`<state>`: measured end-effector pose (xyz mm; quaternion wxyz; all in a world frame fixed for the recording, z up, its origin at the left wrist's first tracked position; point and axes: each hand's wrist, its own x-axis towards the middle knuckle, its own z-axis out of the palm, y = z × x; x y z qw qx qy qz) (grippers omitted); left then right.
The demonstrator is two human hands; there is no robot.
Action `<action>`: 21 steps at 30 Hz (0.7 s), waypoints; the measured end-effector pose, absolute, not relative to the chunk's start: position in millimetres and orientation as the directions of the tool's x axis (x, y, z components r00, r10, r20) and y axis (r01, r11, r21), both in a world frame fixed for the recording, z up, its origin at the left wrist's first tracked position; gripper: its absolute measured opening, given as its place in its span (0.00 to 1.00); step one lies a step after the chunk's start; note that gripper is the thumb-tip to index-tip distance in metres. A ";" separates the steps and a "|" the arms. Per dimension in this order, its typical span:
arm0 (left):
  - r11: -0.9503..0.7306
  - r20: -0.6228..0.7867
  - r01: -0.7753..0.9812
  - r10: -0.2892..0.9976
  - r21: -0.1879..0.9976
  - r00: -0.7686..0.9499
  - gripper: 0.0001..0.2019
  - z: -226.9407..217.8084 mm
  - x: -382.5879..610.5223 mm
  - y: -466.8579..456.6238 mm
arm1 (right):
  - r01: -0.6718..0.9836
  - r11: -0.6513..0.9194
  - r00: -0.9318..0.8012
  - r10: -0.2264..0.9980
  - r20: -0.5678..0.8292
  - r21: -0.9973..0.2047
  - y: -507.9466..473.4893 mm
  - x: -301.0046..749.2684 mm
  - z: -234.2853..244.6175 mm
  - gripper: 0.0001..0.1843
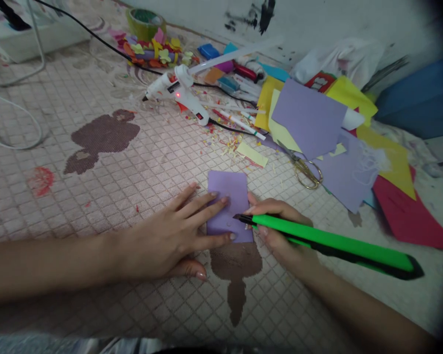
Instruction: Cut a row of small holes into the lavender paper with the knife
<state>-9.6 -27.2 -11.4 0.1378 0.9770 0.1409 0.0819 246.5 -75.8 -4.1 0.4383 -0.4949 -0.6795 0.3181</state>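
- My left hand (pixel 166 236) is spreading wide, its fingers pressing a purple paper rectangle (pixel 227 206) onto the patterned mat (pixel 133 206).
- My right hand (pixel 276 231) is gripping a green craft knife (pixel 328 241), its tip touching the rectangle.
- Gold-handled scissors (pixel 304 169) are lying just beyond, against coloured paper sheets (pixel 310 118).
- A hot glue gun (pixel 177 93) is lying farther off.

Two hands (pixel 166 236) (pixel 280 241), one green tool (pixel 332 244), one glue gun (pixel 177 96).

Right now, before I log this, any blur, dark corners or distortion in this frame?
In the head view, light is dim but even; the right edge falls to black; the wide lens bends the edges; the red paper at far right blurs, while left hand, right hand and purple card look sharp.
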 end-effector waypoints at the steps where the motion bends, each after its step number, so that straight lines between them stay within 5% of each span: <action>1: -0.923 0.127 0.255 0.301 0.288 0.945 0.30 -12.2 -9.5 -27.8 | 0.375 0.284 -0.115 0.959 0.260 -0.882 -75.9 247.2 -5.9 0.12; 8: -0.932 0.176 0.251 0.302 0.261 0.937 0.32 -16.0 -8.4 -28.3 | 0.157 0.170 -0.125 0.981 0.152 -0.973 -69.2 247.0 -16.1 0.11; 15: -0.924 0.154 0.232 0.289 0.305 0.945 0.28 -14.3 -10.3 -26.5 | 0.407 0.322 -0.176 0.946 0.273 -0.855 -69.9 243.7 -2.3 0.11; 21: -0.920 0.161 0.230 0.291 0.316 0.943 0.28 -14.1 -9.6 -26.1 | 0.409 0.438 -0.240 0.898 0.369 -0.800 -73.4 240.8 -8.0 0.15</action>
